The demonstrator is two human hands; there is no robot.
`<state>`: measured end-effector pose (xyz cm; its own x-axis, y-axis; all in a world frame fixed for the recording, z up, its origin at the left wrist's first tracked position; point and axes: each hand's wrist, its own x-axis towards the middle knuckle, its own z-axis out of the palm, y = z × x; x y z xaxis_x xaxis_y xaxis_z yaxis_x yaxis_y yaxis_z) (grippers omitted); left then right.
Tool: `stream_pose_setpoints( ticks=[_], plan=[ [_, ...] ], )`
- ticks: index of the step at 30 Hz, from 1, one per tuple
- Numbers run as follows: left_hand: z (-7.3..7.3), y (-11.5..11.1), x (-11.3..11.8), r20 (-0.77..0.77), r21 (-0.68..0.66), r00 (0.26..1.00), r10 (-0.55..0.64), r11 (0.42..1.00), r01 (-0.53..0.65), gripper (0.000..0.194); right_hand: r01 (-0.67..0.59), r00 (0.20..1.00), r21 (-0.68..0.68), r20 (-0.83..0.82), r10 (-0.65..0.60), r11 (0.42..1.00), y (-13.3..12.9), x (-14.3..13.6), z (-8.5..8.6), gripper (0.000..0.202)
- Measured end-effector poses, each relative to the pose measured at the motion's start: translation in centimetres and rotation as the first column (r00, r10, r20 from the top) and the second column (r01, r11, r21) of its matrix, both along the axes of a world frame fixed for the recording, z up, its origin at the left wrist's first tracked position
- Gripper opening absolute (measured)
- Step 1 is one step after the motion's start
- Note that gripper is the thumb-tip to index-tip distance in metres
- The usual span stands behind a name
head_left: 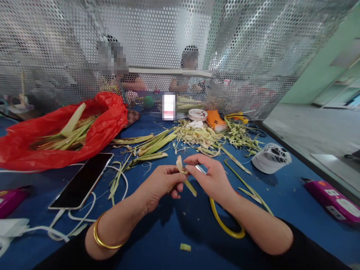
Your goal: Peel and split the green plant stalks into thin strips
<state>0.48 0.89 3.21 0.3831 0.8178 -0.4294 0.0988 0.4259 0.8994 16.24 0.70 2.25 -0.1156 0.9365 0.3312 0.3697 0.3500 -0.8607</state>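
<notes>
Near the middle of the blue table, my left hand pinches a pale, folded strip of corn husk. Its yellow-green tail hangs below the fingers. My right hand meets it from the other side, thumb and fingertips closed at the folded part. A silver metal piece shows between the right fingers, and a yellow loop handle sticks out below that palm. They may be one pair of scissors, but the hand hides the join. A small cut piece of husk lies in front.
A red plastic bag of husks stands left, beside a phone with white cables. Husk strips and shreds lie behind my hands. A white cord spool and purple device are right. Beyond the perforated screen sit people.
</notes>
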Motion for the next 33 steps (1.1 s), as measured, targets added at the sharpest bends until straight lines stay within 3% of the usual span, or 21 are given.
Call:
stream_pose_setpoints(
  ticks=[4, 8, 10, 13, 15, 17, 19, 21, 24, 26, 28, 30, 33],
  plan=[
    [-0.1, -0.4, 0.3, -0.025, 0.009, 0.991, -0.133, 0.991, 0.134, 0.013, -0.089, 0.996, -0.09, 0.001, 0.09, 0.992, 0.1, 0.1, 0.1, 0.008],
    [0.0, -0.8, 0.4, 0.005, -0.006, 0.986, -0.169, 0.986, 0.169, 0.02, -0.083, 0.986, -0.224, -0.163, 0.047, 0.971, -0.2, -0.3, -0.3, 0.021],
    [0.1, -0.8, 0.4, 0.024, -0.02, 0.982, -0.188, 0.982, 0.188, 0.023, -0.05, 0.98, -0.225, -0.197, 0.005, 0.973, -0.3, -0.5, -0.6, 0.023],
    [0.0, -0.9, 0.6, 0.023, -0.053, 0.982, -0.188, 0.98, 0.189, 0.025, 0.01, 0.992, -0.156, -0.123, -0.029, 0.988, -0.2, -0.6, -0.8, 0.024],
    [-0.1, -0.8, 0.6, 0.041, -0.055, 0.99, -0.138, 0.989, 0.14, 0.027, 0.047, 0.998, -0.065, -0.047, -0.05, 0.997, -0.1, -0.3, -0.5, 0.014],
    [-0.3, -0.5, 0.5, 0.109, -0.044, 0.993, -0.052, 0.997, 0.057, 0.03, 0.12, 0.992, 0.098, 0.014, -0.122, 0.988, -0.2, 0.2, 0.1, 0.007],
    [-0.2, -0.2, 0.4, 0.213, -0.029, 0.975, 0.061, 0.998, -0.057, 0.03, 0.199, 0.975, 0.277, 0.04, -0.218, 0.94, -0.6, 0.5, 0.9, 0.012],
    [0.0, 0.1, 0.2, 0.317, -0.006, 0.936, 0.155, 0.987, -0.161, 0.032, 0.19, 0.971, 0.339, 0.074, -0.227, 0.921, -1.2, 0.6, 1.4, 0.012],
    [0.1, 0.3, 0.1, 0.431, 0.069, 0.881, 0.194, 0.967, -0.246, 0.03, 0.064, 0.986, 0.143, 0.147, -0.085, 0.988, -1.6, -0.1, 1.1, 0.021],
    [0.0, 0.2, 0.2, 0.451, 0.106, 0.876, 0.173, 0.964, -0.246, 0.028, -0.003, 0.998, -0.066, 0.062, 0.007, 0.998, -1.5, -0.9, 0.4, 0.023],
    [-0.4, 0.0, 0.5, 0.441, 0.102, 0.882, 0.167, 0.967, -0.234, 0.033, -0.064, 0.995, -0.228, -0.088, 0.045, 0.972, -1.3, -1.5, -0.3, 0.028],
    [-0.7, -0.2, 0.7, 0.439, 0.077, 0.88, 0.183, 0.968, -0.24, 0.037, -0.105, 0.981, -0.283, -0.189, 0.052, 0.953, -1.2, -1.9, -0.7, 0.031],
    [-0.8, -0.3, 0.9, 0.479, 0.057, 0.854, 0.205, 0.963, -0.263, 0.037, -0.097, 0.984, -0.21, -0.165, 0.063, 0.973, -1.2, -1.9, -0.9, 0.029]
  ],
)
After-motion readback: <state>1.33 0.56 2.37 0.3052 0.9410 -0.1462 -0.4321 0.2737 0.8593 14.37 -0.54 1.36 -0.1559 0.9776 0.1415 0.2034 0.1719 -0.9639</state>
